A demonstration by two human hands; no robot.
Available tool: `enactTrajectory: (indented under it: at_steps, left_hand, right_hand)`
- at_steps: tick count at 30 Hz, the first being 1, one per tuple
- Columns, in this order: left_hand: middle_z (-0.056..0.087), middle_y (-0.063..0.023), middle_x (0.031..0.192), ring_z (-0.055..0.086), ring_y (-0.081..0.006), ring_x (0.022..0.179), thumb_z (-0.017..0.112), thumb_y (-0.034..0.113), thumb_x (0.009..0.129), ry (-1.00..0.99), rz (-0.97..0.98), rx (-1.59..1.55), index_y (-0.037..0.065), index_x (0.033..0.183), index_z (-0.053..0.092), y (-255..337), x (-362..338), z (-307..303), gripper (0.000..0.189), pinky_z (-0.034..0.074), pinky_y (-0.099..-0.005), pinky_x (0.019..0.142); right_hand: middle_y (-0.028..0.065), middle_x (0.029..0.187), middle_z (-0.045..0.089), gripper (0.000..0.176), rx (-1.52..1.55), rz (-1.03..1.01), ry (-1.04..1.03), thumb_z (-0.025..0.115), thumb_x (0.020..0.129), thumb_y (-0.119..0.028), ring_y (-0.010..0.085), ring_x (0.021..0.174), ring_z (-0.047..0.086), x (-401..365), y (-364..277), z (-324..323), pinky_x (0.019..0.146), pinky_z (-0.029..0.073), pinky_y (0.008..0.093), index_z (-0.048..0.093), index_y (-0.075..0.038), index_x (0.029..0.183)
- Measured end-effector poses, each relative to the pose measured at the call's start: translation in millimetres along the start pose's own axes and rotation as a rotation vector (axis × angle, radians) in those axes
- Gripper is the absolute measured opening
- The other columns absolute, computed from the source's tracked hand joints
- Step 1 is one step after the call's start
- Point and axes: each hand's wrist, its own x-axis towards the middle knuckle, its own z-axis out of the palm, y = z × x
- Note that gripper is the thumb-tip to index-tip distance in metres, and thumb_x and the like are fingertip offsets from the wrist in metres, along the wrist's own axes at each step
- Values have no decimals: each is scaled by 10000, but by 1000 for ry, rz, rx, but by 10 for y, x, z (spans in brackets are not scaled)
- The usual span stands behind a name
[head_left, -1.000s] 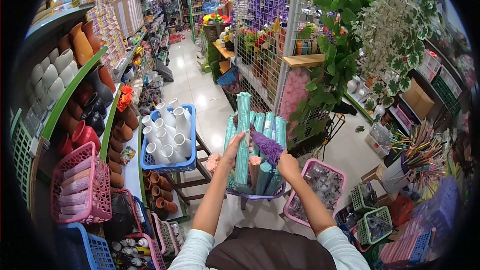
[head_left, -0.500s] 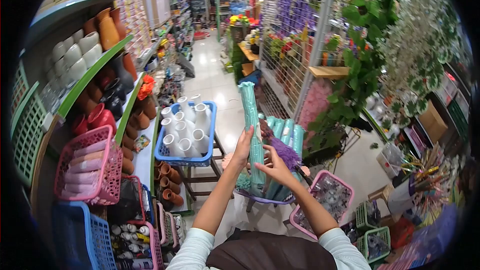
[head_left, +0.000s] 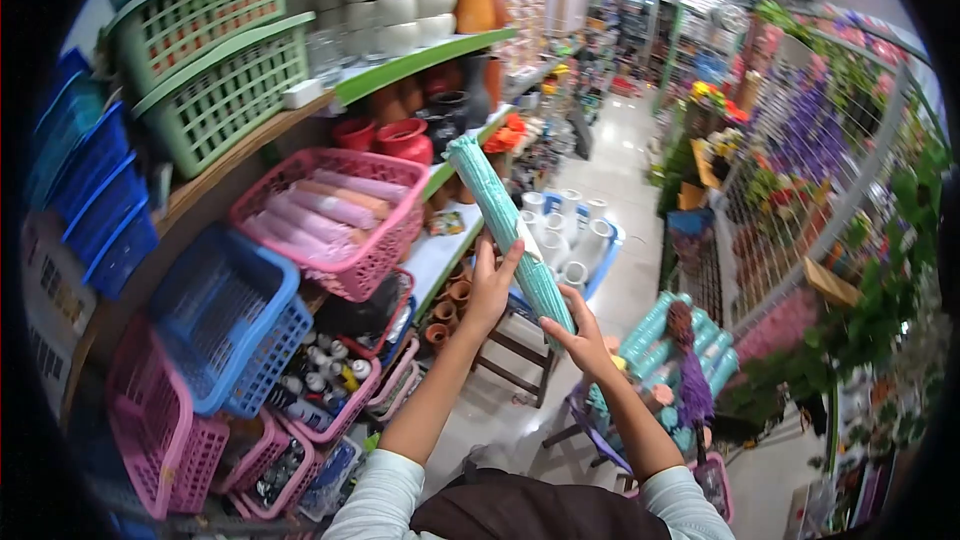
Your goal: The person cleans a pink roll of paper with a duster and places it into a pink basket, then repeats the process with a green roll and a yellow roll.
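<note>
A long teal bundle in shiny clear wrap (head_left: 497, 202) is held up slantwise, its upper end leaning to the left. A white label shows on its side. My left hand (head_left: 491, 282) is closed around its middle, thumb along the edge. At its lower end, my right hand (head_left: 580, 333) grips it between thumb and fingers. Similar teal bundles (head_left: 652, 325) stand to the right in a purple basket (head_left: 580, 418), with a fuzzy purple bundle (head_left: 694, 392) among them.
A pink basket of pink rolls (head_left: 352, 278) sits on the left, near a stacked blue basket (head_left: 275, 335). White vases (head_left: 590, 240) stand in a blue crate on a dark stool (head_left: 520, 365). Shelves with pots (head_left: 404, 143) line the left side; a wire rack (head_left: 800, 200) stands right.
My view has turned left, toward the shelves and pink basket. Both hands have carried the teal bundle away from above the purple basket, and it now tilts more to the left.
</note>
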Motion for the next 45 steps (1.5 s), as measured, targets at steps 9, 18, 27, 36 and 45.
enactTrajectory:
  at_steps: [9, 18, 27, 36, 45]
  left_hand:
    - [338, -173, 1317, 483, -248, 1118, 642, 16, 810, 251, 155, 66, 65, 1437, -54, 679, 261, -1334, 938, 458, -349, 903]
    - [273, -300, 1344, 158, -402, 1336, 581, 407, 840, 615, -2, 689, -40, 1396, 211, 723, 690, -2775, 804, 177, -410, 1089]
    - [132, -362, 1416, 179, -437, 1335, 446, 669, 791, 662, -473, 1088, -82, 1367, 254, 795, 698, -2759, 966, 178, -435, 1096]
    - [600, -304, 995, 585, -403, 981, 268, 398, 923, 355, -551, 1606, -66, 891, 662, 889, 721, -2639, 609, 419, -443, 921]
    - [604, -265, 1038, 566, -405, 1008, 335, 447, 896, 612, -499, 1501, -59, 1066, 571, 975, 651, -2450, 584, 420, -443, 908]
  right_hand:
    - [188, 1085, 578, 494, -162, -233, -315, 590, 846, -244, 238, 1023, 545, 1318, -476, 1115, 900, 402, 338, 442, 24, 1234]
    - [287, 1127, 546, 498, -460, -478, -536, 515, 846, -245, 388, 1069, 531, 2536, -276, 2794, 931, 395, 389, 421, 48, 1238]
    - [251, 1071, 574, 414, -71, -669, -983, 533, 837, -235, 417, 1003, 540, 2917, 380, 3511, 841, 428, 435, 468, 26, 1152]
    - [246, 1068, 577, 402, -119, -680, -1141, 547, 830, -230, 411, 995, 545, 3035, 341, 3413, 832, 434, 427, 482, 21, 1137]
    - [242, 1066, 581, 390, -203, -670, -1063, 560, 824, -226, 406, 988, 549, 3016, 306, 3338, 823, 439, 419, 495, 16, 1123]
